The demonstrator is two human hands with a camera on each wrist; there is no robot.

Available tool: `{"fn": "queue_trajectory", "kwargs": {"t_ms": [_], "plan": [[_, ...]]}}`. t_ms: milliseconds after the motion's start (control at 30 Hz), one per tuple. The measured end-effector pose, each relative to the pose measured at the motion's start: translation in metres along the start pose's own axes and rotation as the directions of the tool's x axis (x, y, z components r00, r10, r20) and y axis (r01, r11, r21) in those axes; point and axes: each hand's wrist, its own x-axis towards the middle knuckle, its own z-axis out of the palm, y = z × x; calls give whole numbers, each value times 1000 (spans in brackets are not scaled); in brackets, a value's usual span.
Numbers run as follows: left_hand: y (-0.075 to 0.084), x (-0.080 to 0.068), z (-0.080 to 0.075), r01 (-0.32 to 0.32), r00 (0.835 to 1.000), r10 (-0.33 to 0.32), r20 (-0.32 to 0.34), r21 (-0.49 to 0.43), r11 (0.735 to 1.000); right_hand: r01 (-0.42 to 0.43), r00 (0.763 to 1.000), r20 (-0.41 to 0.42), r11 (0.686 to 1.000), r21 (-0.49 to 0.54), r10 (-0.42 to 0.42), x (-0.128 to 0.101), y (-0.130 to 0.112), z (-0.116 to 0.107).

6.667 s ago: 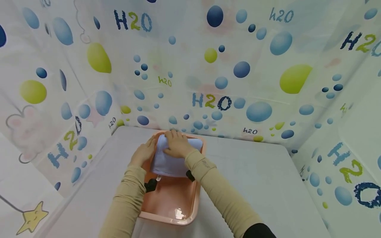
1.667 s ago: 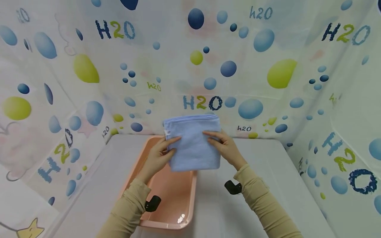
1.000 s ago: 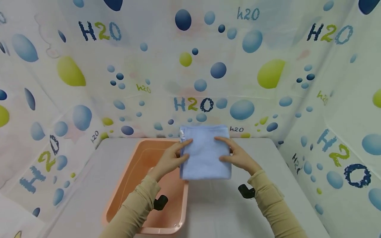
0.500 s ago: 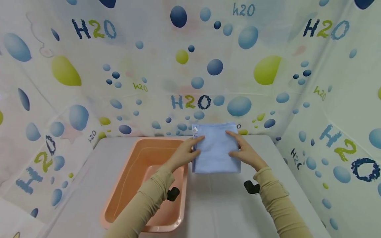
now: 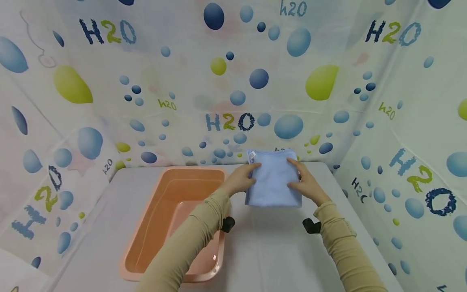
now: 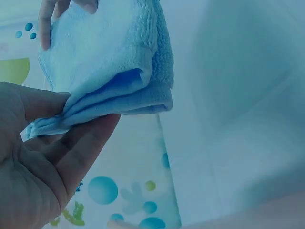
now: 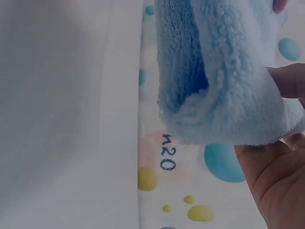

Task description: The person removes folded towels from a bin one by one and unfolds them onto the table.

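A folded light-blue towel [image 5: 274,180] is held up above the white table, right of the basin. My left hand [image 5: 238,180] pinches its left edge, with the thumb on the near face and fingers behind. The right edge is pinched the same way by my right hand [image 5: 309,184]. In the left wrist view, the towel's [image 6: 105,52] stacked folds show between the thumb and fingers of the left hand [image 6: 43,157]. Its fluffy pile and a rounded fold of the towel [image 7: 228,95] fill the right wrist view, beside the right hand [image 7: 281,176]. A small white label sits at its upper left corner.
A peach-coloured plastic basin [image 5: 146,227] stands on the left of the white table [image 5: 270,251], partly covered by the left sleeve. A patterned curtain [image 5: 233,73] with bubbles and H2O lettering encloses the back and sides.
Earlier, both hands pressed on the towel in the basin. It has since been lifted out and carried right, past the basin's right rim. The view has turned slightly right.
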Motion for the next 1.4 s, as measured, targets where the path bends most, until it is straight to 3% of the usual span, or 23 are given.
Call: {"fn": "queue_trajectory", "kwargs": {"t_ms": [100,233,500,633,733,967,1067,1267,1300,1400], "plan": [[2,7,10,66,998,-64,18,-140,988,-43,999,-16,999,-12,43,-2,5,-4],[3,16,24,140,989,-146,5,-328,934,-79,996,-46,997,-6,79,-6,13,-6],[1,28,57,156,970,-227,-86,-499,853,-105,990,-94,994,-23,102,-8,36,4],[-4,36,74,148,955,-255,-151,-505,850,-97,990,-103,995,1,96,-9,45,9],[-8,39,85,160,946,-273,-176,-481,862,-95,991,-98,995,7,95,-10,51,13],[-17,38,104,184,925,-316,-212,-478,859,-90,993,-80,996,-14,89,-7,66,24],[-19,41,114,181,902,-335,-273,-466,866,-93,992,-90,995,-28,91,-6,75,30],[-25,39,142,178,818,-439,-372,-562,808,-114,987,-115,993,-19,112,-12,88,43],[-29,38,146,179,810,-452,-373,-577,797,-123,986,-114,992,-14,120,-14,91,46],[-40,32,159,149,798,-444,-407,-580,801,-148,982,-117,988,32,151,-20,97,57]]}}
